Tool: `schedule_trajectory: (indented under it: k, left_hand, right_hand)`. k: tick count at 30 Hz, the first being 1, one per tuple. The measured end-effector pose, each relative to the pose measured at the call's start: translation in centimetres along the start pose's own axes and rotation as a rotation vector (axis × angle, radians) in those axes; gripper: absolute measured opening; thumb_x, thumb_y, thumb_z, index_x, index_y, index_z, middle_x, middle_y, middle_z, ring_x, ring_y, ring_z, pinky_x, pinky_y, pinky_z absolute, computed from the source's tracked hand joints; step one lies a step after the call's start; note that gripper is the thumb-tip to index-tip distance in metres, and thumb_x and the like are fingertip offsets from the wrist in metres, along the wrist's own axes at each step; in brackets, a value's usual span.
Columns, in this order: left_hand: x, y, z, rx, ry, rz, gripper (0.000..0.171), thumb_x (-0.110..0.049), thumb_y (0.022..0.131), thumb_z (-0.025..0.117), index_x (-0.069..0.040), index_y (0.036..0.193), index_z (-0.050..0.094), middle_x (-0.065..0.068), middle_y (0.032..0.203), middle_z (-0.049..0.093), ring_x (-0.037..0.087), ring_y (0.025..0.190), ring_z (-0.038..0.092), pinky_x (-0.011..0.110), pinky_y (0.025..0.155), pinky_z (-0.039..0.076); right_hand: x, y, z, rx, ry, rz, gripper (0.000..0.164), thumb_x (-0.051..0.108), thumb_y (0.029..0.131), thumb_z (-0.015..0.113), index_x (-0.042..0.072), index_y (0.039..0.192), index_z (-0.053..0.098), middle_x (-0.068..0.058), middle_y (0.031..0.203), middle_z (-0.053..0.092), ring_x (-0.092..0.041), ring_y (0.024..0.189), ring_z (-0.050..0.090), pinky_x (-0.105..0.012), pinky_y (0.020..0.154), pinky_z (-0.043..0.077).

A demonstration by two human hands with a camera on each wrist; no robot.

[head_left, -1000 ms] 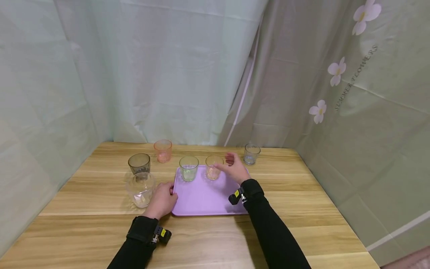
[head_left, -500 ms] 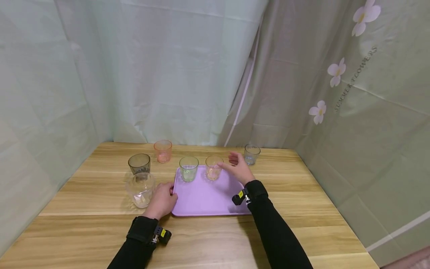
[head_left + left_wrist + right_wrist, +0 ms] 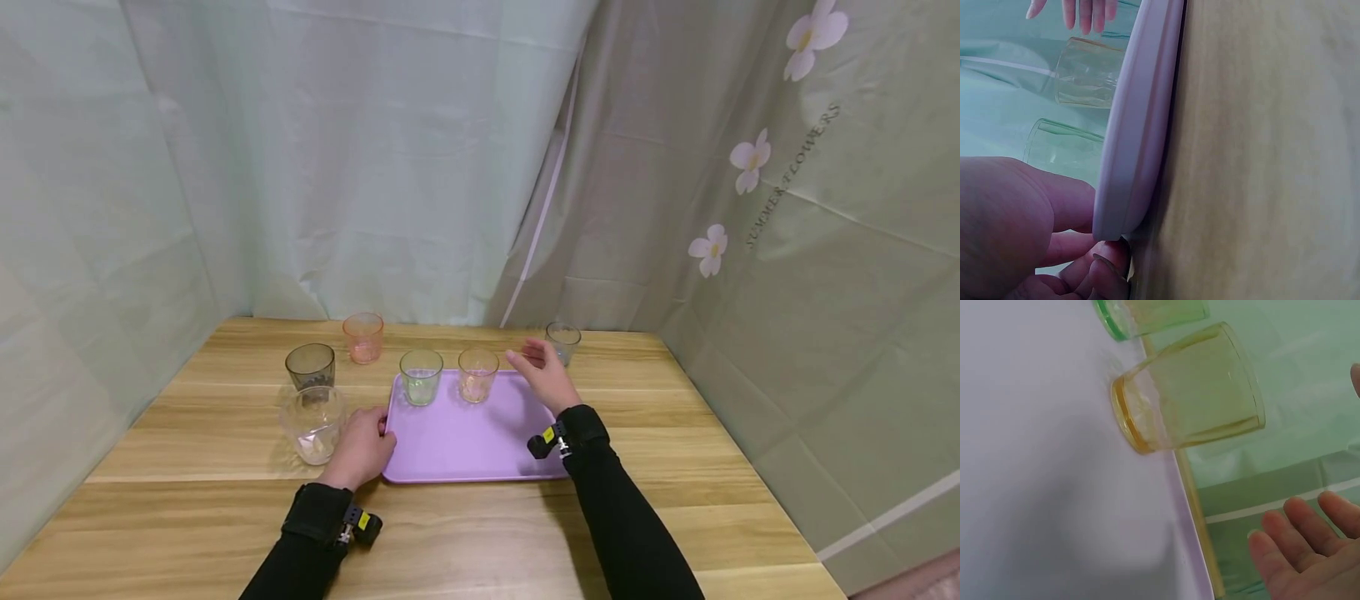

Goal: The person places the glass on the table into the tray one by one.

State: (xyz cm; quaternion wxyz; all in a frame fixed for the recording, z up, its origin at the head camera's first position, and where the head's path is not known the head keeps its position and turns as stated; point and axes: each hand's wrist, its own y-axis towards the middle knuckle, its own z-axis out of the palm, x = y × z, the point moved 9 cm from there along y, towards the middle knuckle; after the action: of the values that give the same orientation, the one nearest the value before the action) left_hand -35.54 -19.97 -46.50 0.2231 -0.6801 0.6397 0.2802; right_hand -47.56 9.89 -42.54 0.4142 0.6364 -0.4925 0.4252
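My left hand (image 3: 362, 448) holds the left edge of a purple tray (image 3: 465, 454), thumb at the rim and curled fingers (image 3: 1107, 275) reaching beneath it. On the tray's far side stand a green glass (image 3: 422, 379) and a yellow glass (image 3: 477, 377), both upright. My right hand (image 3: 549, 377) hovers over the tray's far right corner with nothing in it. Its fingers are spread, a short way right of the yellow glass. Behind those fingers, a blue-grey glass (image 3: 564, 337) on the table is partly hidden.
Left of the tray, a clear glass (image 3: 315, 429) stands on the wooden table (image 3: 465, 542), close in front of a dark grey glass (image 3: 310, 364). A pink glass (image 3: 364, 337) is farther back. Curtains (image 3: 405, 167) hang behind the table.
My right hand has drawn away from the yellow glass toward the right, and now overlaps the blue-grey glass in the head view. The left hand stays on the tray.
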Motion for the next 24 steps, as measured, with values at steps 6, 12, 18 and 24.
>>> schedule_trajectory:
  k: [6, 12, 18, 24]
  left_hand:
    - [0.0, 0.0, 0.0, -0.001, 0.007, -0.001, 0.040, -0.005, 0.100, 0.065, 0.013, 0.136, 0.066, 0.023, 0.112, 0.068, 0.036, 0.105, 0.060, 0.055, 0.094, 0.052]
    - [0.0, 0.0, 0.1, 0.004, -0.001, -0.004, 0.039, -0.005, 0.101, 0.064, 0.013, 0.136, 0.066, 0.021, 0.111, 0.069, 0.033, 0.102, 0.061, 0.052, 0.091, 0.054]
    - [0.1, 0.1, 0.2, 0.007, 0.000, -0.004, 0.039, -0.005, 0.101, 0.064, 0.013, 0.136, 0.066, 0.022, 0.112, 0.068, 0.034, 0.103, 0.061, 0.053, 0.093, 0.054]
    - [0.3, 0.0, 0.2, -0.005, 0.001, -0.002, 0.040, -0.005, 0.100, 0.064, 0.014, 0.136, 0.066, 0.022, 0.112, 0.067, 0.035, 0.104, 0.060, 0.054, 0.094, 0.053]
  right_hand:
    - [-0.2, -0.1, -1.2, -0.039, -0.029, -0.017, 0.071, 0.037, 0.108, 0.070, 0.001, 0.163, 0.041, -0.025, 0.159, 0.052, -0.041, 0.151, 0.050, -0.056, 0.125, 0.042]
    - [-0.9, -0.3, -2.3, -0.050, -0.021, 0.001, 0.075, 0.040, 0.108, 0.070, 0.003, 0.165, 0.038, -0.022, 0.163, 0.049, -0.039, 0.154, 0.046, -0.055, 0.128, 0.040]
    - [-1.6, -0.7, -3.5, -0.071, -0.003, 0.025, 0.076, 0.041, 0.107, 0.071, 0.005, 0.165, 0.038, -0.020, 0.163, 0.050, -0.039, 0.155, 0.045, -0.055, 0.128, 0.039]
    - [-2.0, -0.9, -4.4, -0.108, -0.003, 0.042, 0.078, 0.045, 0.106, 0.072, 0.005, 0.165, 0.039, -0.019, 0.164, 0.049, -0.039, 0.156, 0.044, -0.055, 0.129, 0.038]
